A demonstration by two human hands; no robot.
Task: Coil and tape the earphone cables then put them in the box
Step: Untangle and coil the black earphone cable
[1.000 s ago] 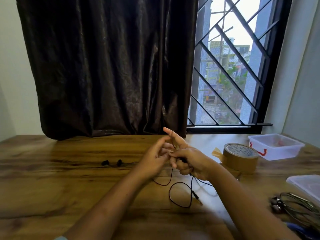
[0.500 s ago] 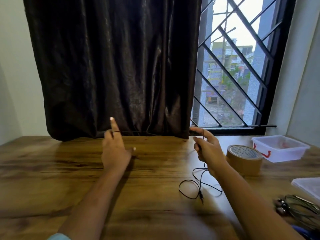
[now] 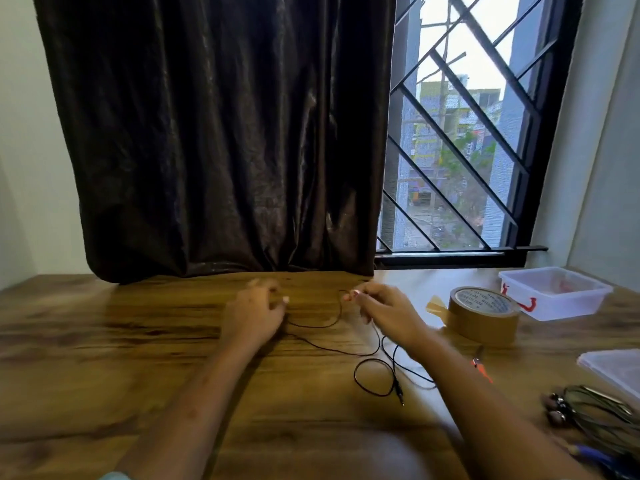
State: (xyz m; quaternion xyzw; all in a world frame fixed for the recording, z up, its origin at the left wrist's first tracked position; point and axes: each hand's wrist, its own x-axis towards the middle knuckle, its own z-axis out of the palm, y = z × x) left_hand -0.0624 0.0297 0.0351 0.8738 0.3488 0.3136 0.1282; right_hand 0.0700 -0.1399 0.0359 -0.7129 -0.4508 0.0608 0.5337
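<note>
A thin black earphone cable (image 3: pixel 346 352) runs across the wooden table between my hands and ends in a loop with its jack plug (image 3: pixel 399 397) near my right forearm. My left hand (image 3: pixel 254 311) is closed around one part of the cable, just above the table. My right hand (image 3: pixel 382 311) pinches the cable at its fingertips, and a short slack arc hangs between the two hands. The clear plastic box (image 3: pixel 554 292) with red markings stands at the far right. A roll of brown tape (image 3: pixel 483 315) sits between that box and my right hand.
A clear lid (image 3: pixel 614 370) lies at the right edge. In front of it lies another bundle of earphones (image 3: pixel 588 408), and something blue (image 3: pixel 594 457) is at the bottom right corner. An orange-handled tool (image 3: pixel 481 368) shows beside my right forearm. A dark curtain hangs behind the table.
My hands were spread wide apart with the cable stretched between them. They have now come close together and lower, and the cable hangs slack onto the table.
</note>
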